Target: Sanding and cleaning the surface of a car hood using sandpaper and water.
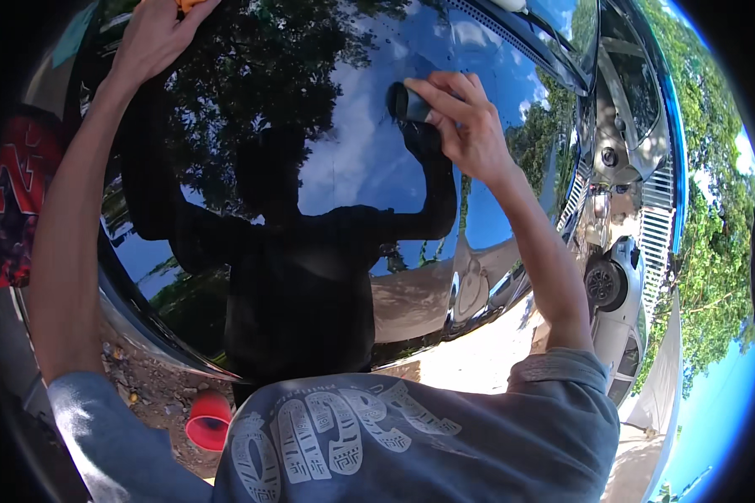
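A glossy black car hood (335, 151) stretches out before me and mirrors trees, clouds and my own dark outline. My right hand (470, 117) pinches a small block (413, 104) with a grey-blue body and a dark face, held against the hood between thumb and fingers. Up at the far left, my left hand (153, 40) reaches to the picture's upper edge. A bit of orange cloth (188, 4) shows at its fingers, which are partly cut off by that edge.
Beyond the hood at upper right lie the cowl grille (512, 42) and windshield. A red bucket (210, 421) stands on littered ground below the car's left front. To the right are a parked silver car (619, 323), a white fence (658, 205) and trees. Something red and black (23, 189) is at far left.
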### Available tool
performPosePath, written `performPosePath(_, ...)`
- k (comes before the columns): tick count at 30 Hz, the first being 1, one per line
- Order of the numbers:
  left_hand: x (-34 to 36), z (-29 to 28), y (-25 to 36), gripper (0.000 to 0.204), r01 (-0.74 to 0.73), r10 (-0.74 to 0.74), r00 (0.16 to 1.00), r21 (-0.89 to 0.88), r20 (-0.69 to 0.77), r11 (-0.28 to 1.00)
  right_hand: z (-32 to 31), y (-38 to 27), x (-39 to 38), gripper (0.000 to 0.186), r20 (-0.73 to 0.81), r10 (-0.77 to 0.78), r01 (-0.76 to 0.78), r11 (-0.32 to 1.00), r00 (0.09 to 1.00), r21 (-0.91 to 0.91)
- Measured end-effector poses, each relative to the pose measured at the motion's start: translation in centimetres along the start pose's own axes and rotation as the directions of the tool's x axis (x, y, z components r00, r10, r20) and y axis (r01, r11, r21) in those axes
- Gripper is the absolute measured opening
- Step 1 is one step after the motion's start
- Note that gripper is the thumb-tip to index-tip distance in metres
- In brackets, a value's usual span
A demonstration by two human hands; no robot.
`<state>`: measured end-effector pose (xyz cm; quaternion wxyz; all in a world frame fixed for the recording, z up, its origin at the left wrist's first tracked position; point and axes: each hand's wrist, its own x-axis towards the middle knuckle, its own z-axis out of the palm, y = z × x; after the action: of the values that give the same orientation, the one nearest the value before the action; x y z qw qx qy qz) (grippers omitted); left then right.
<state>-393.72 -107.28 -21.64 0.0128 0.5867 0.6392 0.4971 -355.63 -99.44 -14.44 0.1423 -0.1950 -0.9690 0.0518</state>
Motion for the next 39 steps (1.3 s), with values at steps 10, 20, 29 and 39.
performPosePath(10,0.0,-0.9,3.2,0.052,-0.053,0.046,0.998,0.165,0.044,0.985,3.0,-3.9,-2.5,0.032,-0.214,0.481,-0.482,0.875,0.85,0.053)
performPosePath(20,-0.2,-0.3,0.2,0.054,-0.134,0.131,0.991,0.193,0.026,0.972,6.8,-5.9,-1.2,0.029,-0.467,0.693,-0.766,0.641,0.549,0.051)
performPosePath(29,-0.5,0.7,-2.6,0.056,-0.188,0.197,0.98,0.227,-0.016,0.956,6.5,-8.8,0.5,0.028,-0.577,0.69,-0.818,0.572,0.436,0.066)
performPosePath(39,-0.4,0.5,-2.0,0.055,-0.174,0.179,0.984,0.224,-0.005,0.959,7.1,-11.3,-2.3,0.026,-0.574,0.721,-0.84,0.533,0.388,0.101)
